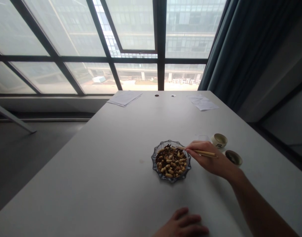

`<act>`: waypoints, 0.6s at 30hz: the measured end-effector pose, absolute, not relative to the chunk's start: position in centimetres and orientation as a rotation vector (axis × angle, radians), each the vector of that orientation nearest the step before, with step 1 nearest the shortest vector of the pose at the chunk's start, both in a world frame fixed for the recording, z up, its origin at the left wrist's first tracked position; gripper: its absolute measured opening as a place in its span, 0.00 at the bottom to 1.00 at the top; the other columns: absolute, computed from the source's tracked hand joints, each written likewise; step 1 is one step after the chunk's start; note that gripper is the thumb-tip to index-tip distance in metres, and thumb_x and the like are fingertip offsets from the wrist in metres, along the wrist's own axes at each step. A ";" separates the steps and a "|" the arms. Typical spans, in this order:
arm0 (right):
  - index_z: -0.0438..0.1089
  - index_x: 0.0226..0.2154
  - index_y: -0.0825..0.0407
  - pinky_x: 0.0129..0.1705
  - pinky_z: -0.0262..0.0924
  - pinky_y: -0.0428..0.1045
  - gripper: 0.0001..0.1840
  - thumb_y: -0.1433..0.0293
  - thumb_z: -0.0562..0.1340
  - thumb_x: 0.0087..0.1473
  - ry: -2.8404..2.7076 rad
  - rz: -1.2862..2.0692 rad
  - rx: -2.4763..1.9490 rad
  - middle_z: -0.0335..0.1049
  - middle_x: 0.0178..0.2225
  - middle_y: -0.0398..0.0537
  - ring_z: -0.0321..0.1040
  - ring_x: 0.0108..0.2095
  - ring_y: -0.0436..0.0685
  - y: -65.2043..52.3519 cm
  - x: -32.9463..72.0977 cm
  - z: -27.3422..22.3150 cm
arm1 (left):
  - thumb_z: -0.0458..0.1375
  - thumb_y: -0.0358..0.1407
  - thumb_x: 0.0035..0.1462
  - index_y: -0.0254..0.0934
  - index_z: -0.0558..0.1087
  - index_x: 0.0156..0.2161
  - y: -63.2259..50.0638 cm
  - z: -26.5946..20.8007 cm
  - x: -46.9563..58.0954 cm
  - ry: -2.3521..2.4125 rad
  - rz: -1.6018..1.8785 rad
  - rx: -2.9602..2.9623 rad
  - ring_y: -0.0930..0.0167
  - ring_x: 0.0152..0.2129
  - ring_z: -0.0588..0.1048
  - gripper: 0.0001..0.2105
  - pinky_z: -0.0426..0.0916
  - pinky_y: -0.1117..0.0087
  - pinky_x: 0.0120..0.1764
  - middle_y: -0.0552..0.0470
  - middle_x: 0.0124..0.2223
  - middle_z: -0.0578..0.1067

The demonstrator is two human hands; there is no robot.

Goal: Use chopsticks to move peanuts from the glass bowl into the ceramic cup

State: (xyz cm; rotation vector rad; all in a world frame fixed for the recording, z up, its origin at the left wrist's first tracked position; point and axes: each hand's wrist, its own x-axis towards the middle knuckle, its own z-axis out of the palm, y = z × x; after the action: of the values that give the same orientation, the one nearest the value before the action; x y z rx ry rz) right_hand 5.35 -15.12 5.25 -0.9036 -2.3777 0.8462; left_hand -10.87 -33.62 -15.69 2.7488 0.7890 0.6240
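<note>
My right hand (207,157) is closed around a pair of wooden chopsticks (205,153), just right of a scalloped glass bowl (154,167). The chopstick tips reach over the bowl's far side, among its contents. Peanuts in their shells (168,166) fill the front of the bowl, mixed with small dark pieces (167,149) that look like seeds. Whether the tips pinch a piece is too small to tell. My left hand (182,224) rests on the white table (104,171) near the bottom edge, fingers spread, holding nothing.
Two small cups, a pale one (219,141) and a dark-inside one (233,158), stand right of the bowl, close behind my right hand. Paper sheets lie at the far left (125,98) and far right (202,102). Windows and a dark curtain (230,56) are beyond the table.
</note>
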 end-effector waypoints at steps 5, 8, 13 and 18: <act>0.80 0.35 0.52 0.38 0.64 0.48 0.16 0.65 0.59 0.68 -2.413 1.043 -0.815 0.79 0.33 0.47 0.74 0.34 0.55 -15.8 4.5 5.2 | 0.48 0.42 0.75 0.41 0.67 0.65 -33.7 -15.8 -11.0 0.807 0.585 2.706 0.76 0.63 0.69 0.19 0.52 0.71 0.69 0.57 0.58 0.79; 0.80 0.36 0.51 0.40 0.64 0.48 0.15 0.64 0.60 0.67 -2.343 0.900 -0.932 0.81 0.35 0.48 0.75 0.36 0.57 -15.7 5.4 5.9 | 0.48 0.43 0.76 0.42 0.67 0.65 -33.8 -15.9 -10.8 0.819 0.586 2.710 0.76 0.62 0.70 0.19 0.52 0.72 0.68 0.58 0.57 0.80; 0.81 0.33 0.50 0.38 0.64 0.50 0.14 0.65 0.60 0.65 -2.324 0.738 -1.132 0.82 0.34 0.48 0.75 0.35 0.58 -15.4 6.4 6.1 | 0.49 0.43 0.75 0.45 0.68 0.65 -33.7 -15.9 -10.8 0.823 0.566 2.707 0.74 0.62 0.71 0.19 0.54 0.71 0.68 0.57 0.57 0.80; 0.81 0.31 0.51 0.37 0.63 0.50 0.15 0.66 0.60 0.65 -2.388 0.850 -1.093 0.82 0.34 0.48 0.76 0.35 0.59 -16.3 4.6 5.1 | 0.50 0.43 0.75 0.44 0.67 0.66 -33.6 -15.7 -11.0 0.806 0.563 2.686 0.75 0.63 0.70 0.19 0.54 0.72 0.68 0.58 0.58 0.79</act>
State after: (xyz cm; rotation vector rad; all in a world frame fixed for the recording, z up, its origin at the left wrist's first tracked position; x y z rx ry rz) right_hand 4.64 -16.26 5.13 -1.0926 -2.3875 0.8505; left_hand -10.98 -33.56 -15.71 2.6861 0.8061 0.5626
